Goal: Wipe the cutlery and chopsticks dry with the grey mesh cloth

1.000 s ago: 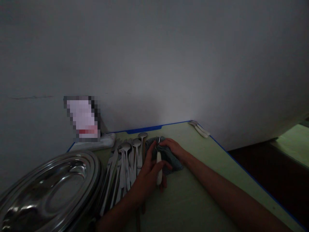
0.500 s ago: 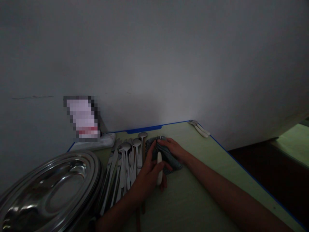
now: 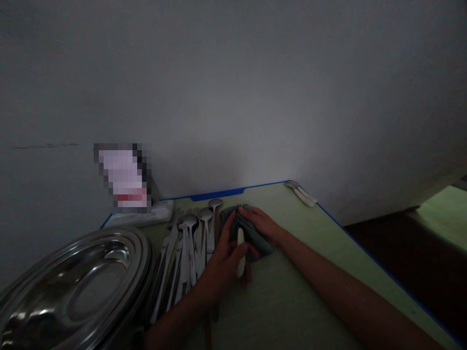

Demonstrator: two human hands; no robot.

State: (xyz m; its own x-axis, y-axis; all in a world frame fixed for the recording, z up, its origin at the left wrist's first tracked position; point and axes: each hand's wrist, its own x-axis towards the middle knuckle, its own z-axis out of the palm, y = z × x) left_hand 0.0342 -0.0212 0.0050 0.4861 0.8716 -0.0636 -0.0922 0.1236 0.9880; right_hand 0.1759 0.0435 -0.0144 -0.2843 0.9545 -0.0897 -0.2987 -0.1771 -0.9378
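My left hand (image 3: 228, 255) is closed around a white-handled piece of cutlery (image 3: 241, 253), which points away from me; cloth and fingers mostly hide its metal head. A dark checked cloth (image 3: 257, 243) is bunched about that head, pinched by my right hand (image 3: 260, 221). Both hands meet above the table, fingertips close together. Just left of them lie several metal spoons (image 3: 206, 215) and knives (image 3: 164, 262) in a loose row, handles toward me. At the far right corner rest white-handled forks (image 3: 304, 196), side by side.
A stack of oval steel dishes (image 3: 142, 253) stands at the left front. Behind it, a blurred-out phone-like screen (image 3: 124, 175) leans above a pale flat slab (image 3: 160, 212). The pale table (image 3: 310, 291) has a blue edge and meets a grey wall (image 3: 233, 97).
Both hands keep nearly the same pose on the cutlery and cloth. The cloth and the right fingers have shifted very slightly; the view has moved a little.
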